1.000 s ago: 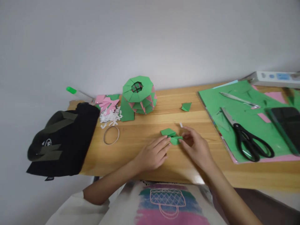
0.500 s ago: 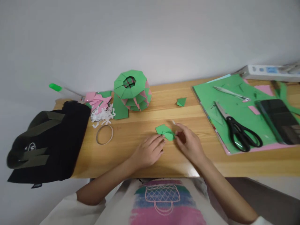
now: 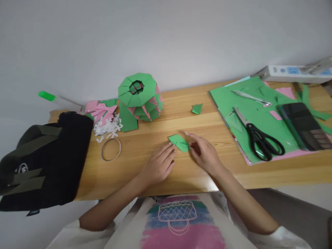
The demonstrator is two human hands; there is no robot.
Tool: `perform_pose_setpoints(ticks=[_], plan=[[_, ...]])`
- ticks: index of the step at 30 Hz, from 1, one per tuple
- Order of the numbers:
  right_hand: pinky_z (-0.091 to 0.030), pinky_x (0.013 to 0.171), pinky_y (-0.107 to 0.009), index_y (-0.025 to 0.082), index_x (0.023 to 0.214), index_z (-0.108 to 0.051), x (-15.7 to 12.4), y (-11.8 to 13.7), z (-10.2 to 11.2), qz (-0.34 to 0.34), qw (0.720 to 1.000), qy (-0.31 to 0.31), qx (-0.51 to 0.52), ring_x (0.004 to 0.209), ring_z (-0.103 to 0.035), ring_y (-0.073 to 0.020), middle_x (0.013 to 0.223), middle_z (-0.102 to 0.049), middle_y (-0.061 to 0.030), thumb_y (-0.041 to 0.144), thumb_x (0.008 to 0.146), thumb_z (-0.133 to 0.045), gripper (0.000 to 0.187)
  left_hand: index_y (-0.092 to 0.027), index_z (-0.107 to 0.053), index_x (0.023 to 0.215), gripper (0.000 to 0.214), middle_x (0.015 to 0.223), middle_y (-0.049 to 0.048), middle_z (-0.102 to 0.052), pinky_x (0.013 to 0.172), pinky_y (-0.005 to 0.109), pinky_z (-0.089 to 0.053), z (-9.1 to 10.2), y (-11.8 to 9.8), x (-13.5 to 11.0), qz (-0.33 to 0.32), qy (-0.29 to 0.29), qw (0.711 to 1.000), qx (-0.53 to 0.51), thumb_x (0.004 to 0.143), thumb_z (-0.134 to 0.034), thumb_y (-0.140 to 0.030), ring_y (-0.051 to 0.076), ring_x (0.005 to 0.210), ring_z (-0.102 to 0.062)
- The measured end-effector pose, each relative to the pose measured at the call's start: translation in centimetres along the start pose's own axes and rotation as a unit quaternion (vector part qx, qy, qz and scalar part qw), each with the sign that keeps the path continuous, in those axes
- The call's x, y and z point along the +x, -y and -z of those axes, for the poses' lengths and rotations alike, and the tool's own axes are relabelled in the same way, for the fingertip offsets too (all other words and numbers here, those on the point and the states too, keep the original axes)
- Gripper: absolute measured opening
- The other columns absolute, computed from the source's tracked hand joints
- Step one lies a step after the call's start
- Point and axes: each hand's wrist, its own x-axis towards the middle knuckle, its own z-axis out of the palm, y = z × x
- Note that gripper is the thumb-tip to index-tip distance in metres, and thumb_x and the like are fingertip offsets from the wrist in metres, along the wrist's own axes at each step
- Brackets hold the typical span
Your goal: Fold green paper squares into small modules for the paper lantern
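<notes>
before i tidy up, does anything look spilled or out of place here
The white paper scraps lie strewn on the table, some straying toward the brown ring, like an unswept spill. The black bag overhangs the table's left edge, so it looks awkwardly placed.

Taken from the head, forward and down over left hand [image 3: 159, 162] and right hand [image 3: 206, 154]
A single camera is used; both hands are looked down on from behind, with the forearms [image 3: 239, 196] taken in. Beyond them, the wall [image 3: 181, 41] is faced; nearer than them, the shirt front [image 3: 178, 235] is caught at the bottom edge. The table [image 3: 192, 176] is shown widely to either side, its edges slanted upward past the right hand.
</notes>
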Motion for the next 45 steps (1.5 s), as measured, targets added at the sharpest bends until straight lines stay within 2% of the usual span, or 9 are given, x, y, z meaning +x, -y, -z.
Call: perform_pose_setpoints(ticks=[4, 15, 19, 24, 30, 35, 45], plan=[[-0.054, 0.077, -0.04, 0.024, 0.132, -0.045, 0.0, -0.2, -0.1, 0.016, 1.0, 0.004, -0.005, 0.085, -0.067, -0.0237, 0.096, -0.071, -0.0066, 0.008, 0.081, -0.047, 0.053, -0.005, -0.058, 0.115, 0.028, 0.121, 0.0213, -0.066, 0.096, 0.048, -0.053, -0.1, 0.7, 0.6, -0.01, -0.017, 1.0, 0.0, 0.09, -0.049, -0.013, 0.031, 0.12, -0.058], [-0.054, 0.076, -0.037, 0.022, 0.126, -0.049, -0.1, -0.3, 0.0, 0.039, 0.999, -0.004, -0.034, 0.084, -0.068, -0.0215, 0.095, -0.072, -0.0064, 0.009, 0.083, -0.047, 0.045, -0.007, -0.061, 0.112, 0.026, 0.122, 0.022, -0.064, 0.099, 0.049, -0.05, -1.0, 2.7, 1.8, -0.071, -0.024, 0.997, -0.005, 0.089, -0.051, -0.015, 0.032, 0.124, -0.054], [-0.054, 0.076, -0.038, 0.023, 0.127, -0.05, -0.2, -0.6, 0.1, 0.042, 0.999, -0.003, -0.033, 0.084, -0.069, -0.0223, 0.095, -0.073, -0.0062, 0.011, 0.083, -0.047, 0.045, -0.009, -0.063, 0.11, 0.025, 0.125, 0.0205, -0.063, 0.1, 0.049, -0.048, -1.0, 3.0, 2.0, -0.06, -0.02, 0.998, 0.0, 0.09, -0.049, -0.014, 0.031, 0.125, -0.053], [-0.055, 0.076, -0.039, 0.024, 0.127, -0.049, -0.1, -0.6, 0.2, 0.051, 0.998, -0.008, -0.023, 0.085, -0.069, -0.0233, 0.099, -0.073, -0.007, 0.013, 0.084, -0.049, 0.044, -0.013, -0.066, 0.099, 0.023, 0.125, 0.0153, -0.062, 0.105, 0.045, -0.043, -0.9, 3.5, 2.6, -0.033, -0.005, 0.999, 0.002, 0.091, -0.044, -0.011, 0.027, 0.128, -0.05], [-0.055, 0.073, -0.039, 0.024, 0.124, -0.05, -0.2, -0.6, 0.3, 0.046, 0.998, -0.005, -0.032, 0.082, -0.07, -0.0235, 0.094, -0.073, -0.006, 0.015, 0.084, -0.05, 0.042, -0.014, -0.066, 0.092, 0.027, 0.113, 0.0133, -0.065, 0.089, 0.04, -0.052, -1.0, 4.3, 3.8, -0.01, 0.002, 1.0, -0.007, 0.095, -0.039, -0.017, 0.023, 0.104, -0.062], [-0.055, 0.073, -0.039, 0.023, 0.125, -0.048, -0.2, -0.5, 0.4, 0.03, 0.998, -0.005, -0.05, 0.086, -0.069, -0.0239, 0.101, -0.072, -0.0082, 0.014, 0.084, -0.049, 0.042, -0.014, -0.067, 0.091, 0.028, 0.105, 0.0116, -0.068, 0.09, 0.037, -0.049, -1.0, 4.4, 3.6, -0.03, -0.005, 0.999, -0.03, 0.096, -0.04, -0.018, 0.021, 0.101, -0.061], [-0.054, 0.072, -0.042, 0.024, 0.128, -0.046, 0.1, 0.8, -0.3, 0.021, 0.999, 0.005, -0.036, 0.082, -0.067, -0.0259, 0.092, -0.07, -0.0076, 0.022, 0.083, -0.057, 0.046, -0.016, -0.071, 0.089, 0.033, 0.098, 0.0081, -0.072, 0.082, 0.032, -0.052, -1.8, 4.7, 2.6, -0.055, -0.047, 0.996, -0.052, 0.096, -0.039, -0.017, 0.018, 0.092, -0.064]])
